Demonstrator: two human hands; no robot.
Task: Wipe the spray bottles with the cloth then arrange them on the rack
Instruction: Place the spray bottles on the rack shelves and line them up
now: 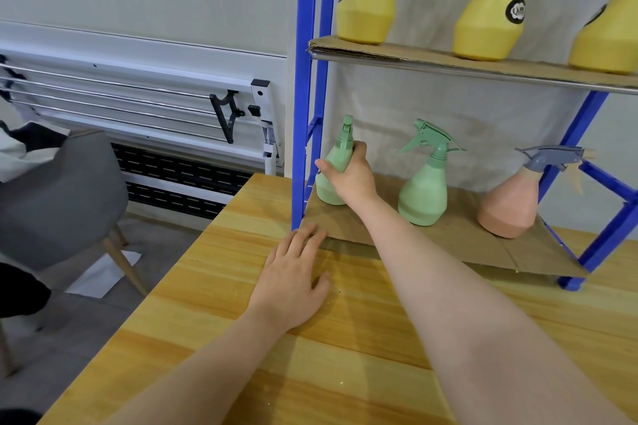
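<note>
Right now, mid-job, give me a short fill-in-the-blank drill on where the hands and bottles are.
1. The right hand holds the leftmost ____ bottle on the lower shelf.
2. The left hand lies flat on the ____.
3. The upper shelf carries ____ yellow bottles.
4. The pink bottle has a ____ spray head.

Missing words: green; table; three; grey

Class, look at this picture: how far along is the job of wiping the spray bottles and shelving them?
Done: three yellow bottles on the upper shelf; a green bottle and a pink bottle on the lower shelf. In hand: the right hand grips another green bottle standing there; the left hand rests on the table. Left: no cloth or unshelved bottles visible.
</note>
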